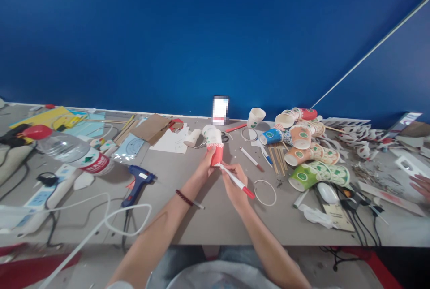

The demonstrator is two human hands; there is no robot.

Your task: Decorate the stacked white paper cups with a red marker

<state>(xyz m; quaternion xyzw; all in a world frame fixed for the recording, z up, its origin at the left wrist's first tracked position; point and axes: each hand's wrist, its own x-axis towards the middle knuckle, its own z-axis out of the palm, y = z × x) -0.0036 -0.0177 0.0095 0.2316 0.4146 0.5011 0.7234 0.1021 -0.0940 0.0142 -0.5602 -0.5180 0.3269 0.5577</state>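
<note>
My left hand (205, 166) is closed around a red paper cup (217, 155) with a white pattern, held tilted over the middle of the table. Pinched in the fingers of my right hand (236, 184) is a white marker pen (237, 179) with a red end. Its tip is at the near edge of the red cup; whether it touches is too small to tell. Just beyond the red cup is a white paper cup (211, 133) with green marks; I cannot tell if the two are joined. A white ring (265, 193) lies right of my right hand.
On the left are a blue glue gun (138, 183), a red-capped bottle (79, 152) and a power strip (50, 201). Several paper cups (302, 177) lie at the right, beside wooden sticks (277, 161). A phone (221, 110) leans against the blue wall. Another person's hand (422, 186) shows far right.
</note>
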